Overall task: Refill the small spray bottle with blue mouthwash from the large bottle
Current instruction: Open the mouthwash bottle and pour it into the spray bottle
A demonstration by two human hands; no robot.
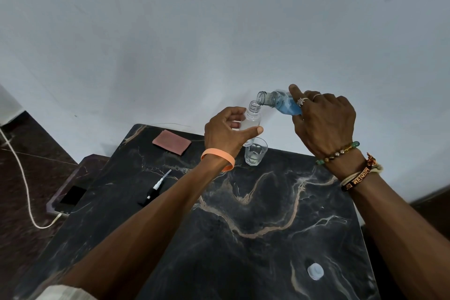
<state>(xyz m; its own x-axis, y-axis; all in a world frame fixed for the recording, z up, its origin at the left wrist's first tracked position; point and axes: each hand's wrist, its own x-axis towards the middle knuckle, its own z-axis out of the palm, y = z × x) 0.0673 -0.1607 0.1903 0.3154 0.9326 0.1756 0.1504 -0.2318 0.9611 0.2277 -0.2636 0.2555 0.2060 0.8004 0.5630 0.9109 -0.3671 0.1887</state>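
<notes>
REFILL ABOUT TO BEGIN: A person's left hand (pixel 227 133) gripped the small spray bottle (pixel 252 120), uncapped and held upright above the black marble tabletop (pixel 243 226). The right hand (pixel 323 124) clasped the large bottle (pixel 280 102), tipped nearly level, its open mouth just above and beside the small bottle's neck. The blue mouthwash (pixel 288 108) lay pooled along the lower side of the large bottle, short of its neck. No stream was visible, and the small bottle looked empty, though its clear wall made that hard to confirm. The opening steps appeared done: the spray pump (pixel 154 190) lay on the tabletop to the left, and a white cap (pixel 315 271) sat near the front edge. The pour, and refitting both closures, remained to be done. A clear drinking glass (pixel 255 152) stood on the tabletop below the bottles.
</notes>
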